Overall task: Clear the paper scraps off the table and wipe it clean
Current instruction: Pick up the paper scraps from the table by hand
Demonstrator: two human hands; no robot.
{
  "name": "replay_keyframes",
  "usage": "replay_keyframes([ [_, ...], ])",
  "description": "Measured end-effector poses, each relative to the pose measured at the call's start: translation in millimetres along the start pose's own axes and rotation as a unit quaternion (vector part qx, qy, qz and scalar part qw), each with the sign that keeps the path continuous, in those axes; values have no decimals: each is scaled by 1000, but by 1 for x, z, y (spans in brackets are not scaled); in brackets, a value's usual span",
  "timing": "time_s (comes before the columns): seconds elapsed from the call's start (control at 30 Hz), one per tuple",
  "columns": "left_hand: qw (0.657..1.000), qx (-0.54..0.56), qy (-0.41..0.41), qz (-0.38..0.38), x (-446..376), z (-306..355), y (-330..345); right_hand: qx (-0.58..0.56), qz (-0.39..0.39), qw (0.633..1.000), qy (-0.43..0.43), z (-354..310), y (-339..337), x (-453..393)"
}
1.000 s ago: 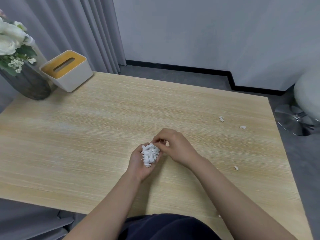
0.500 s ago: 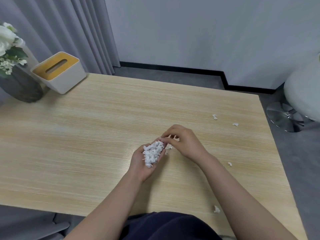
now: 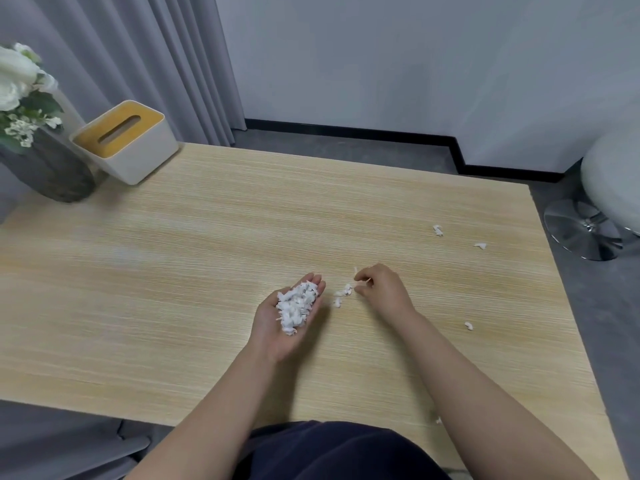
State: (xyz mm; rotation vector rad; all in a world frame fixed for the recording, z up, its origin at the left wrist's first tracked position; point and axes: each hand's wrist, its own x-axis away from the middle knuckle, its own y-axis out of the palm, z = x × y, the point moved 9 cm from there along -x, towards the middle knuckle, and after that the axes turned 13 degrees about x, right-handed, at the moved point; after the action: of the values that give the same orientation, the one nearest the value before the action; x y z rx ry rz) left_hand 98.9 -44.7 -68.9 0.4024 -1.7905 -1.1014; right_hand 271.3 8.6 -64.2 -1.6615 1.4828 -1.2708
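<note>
scraps [image 3: 343,293] between the hands

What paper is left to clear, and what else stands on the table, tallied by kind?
Scrap pile cupped in left hand: 1
Small cluster on table by right hand: 1
Loose single scraps: 4
Tissue box: 1
Flower vase: 1
Total: 8

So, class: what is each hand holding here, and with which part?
The left hand cradles a heap of small white paper scraps in its upturned palm. Whether the right hand pinches a scrap cannot be told.
</note>
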Motion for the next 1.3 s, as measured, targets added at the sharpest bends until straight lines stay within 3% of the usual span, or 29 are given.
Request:
replay_keyframes([
  [0.2,1000,11,9,-13,6,7,-3,-27,49,997,44,12,3,-15],
  [0.37,1000,12,10,-10,11,11,-5,7,-8,999,34,3,19,-29],
  [0.67,1000,5,27,13,16,15,-9,103,-7,995,-12,-1,17,-35],
  [0.77,1000,19,20,3,15,13,-9,54,-7,999,-6,3,12,-35],
  [0.87,998,6,34,55,12,15,-19,-65,41,996,33,13,-8,-28],
  [0.97,997,13,28,64,9,11,-22,-111,67,990,59,27,-22,-18],
  [1.13,997,-15,28,72,7,7,-22,-90,62,991,72,44,-14,-5],
  [1.3,994,-4,30,101,5,10,-34,-26,38,999,21,28,2,-5],
])
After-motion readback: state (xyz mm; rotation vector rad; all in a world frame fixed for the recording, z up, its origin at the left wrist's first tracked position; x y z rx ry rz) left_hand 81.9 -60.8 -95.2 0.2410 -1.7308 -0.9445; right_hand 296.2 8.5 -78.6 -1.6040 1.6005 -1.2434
